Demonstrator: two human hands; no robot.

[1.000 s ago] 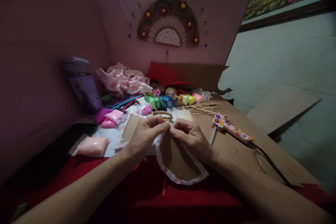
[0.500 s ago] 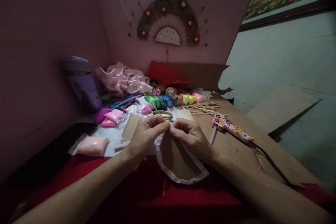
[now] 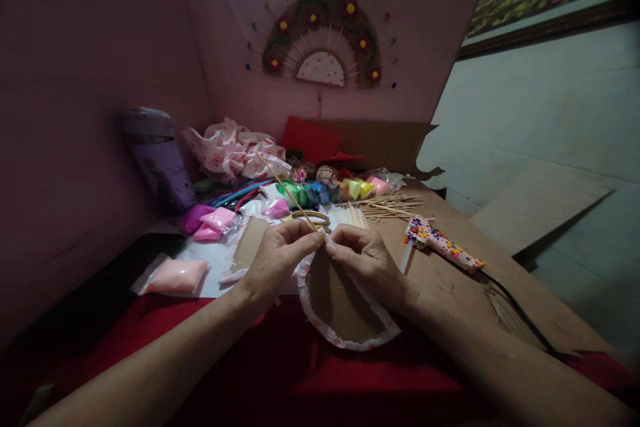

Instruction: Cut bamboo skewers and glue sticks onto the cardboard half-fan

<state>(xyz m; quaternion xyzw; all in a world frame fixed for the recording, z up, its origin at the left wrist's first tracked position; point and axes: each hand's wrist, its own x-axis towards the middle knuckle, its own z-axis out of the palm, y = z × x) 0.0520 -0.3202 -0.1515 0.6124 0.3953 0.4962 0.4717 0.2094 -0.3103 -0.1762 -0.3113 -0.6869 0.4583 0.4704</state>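
Both hands meet at the upper corner of a half-round cardboard piece (image 3: 345, 300) edged with folded white-and-pink fabric. My left hand (image 3: 285, 250) pinches a thin wooden stick (image 3: 285, 190) that slants up and to the left, its lower end at that corner. My right hand (image 3: 363, 257) is closed on the fabric edge of the cardboard piece, fingertips almost touching the left ones. The exact contact between stick and edge is hidden by the fingers. A second fabric-edged cardboard piece (image 3: 249, 243) lies behind my left hand.
A flower-patterned glue gun (image 3: 443, 243) lies on brown cardboard (image 3: 465, 300) at right. Several wooden sticks (image 3: 393, 203) sit behind my right hand. Bagged coloured clay (image 3: 175, 277), crumpled fabric (image 3: 235, 150) and a purple tumbler (image 3: 163, 167) stand left. A decorated half-ring (image 3: 320, 7) hangs on the wall.
Almost nothing differs. The whole view has shifted very slightly, and both hands keep the same hold at the corner of the cardboard piece.
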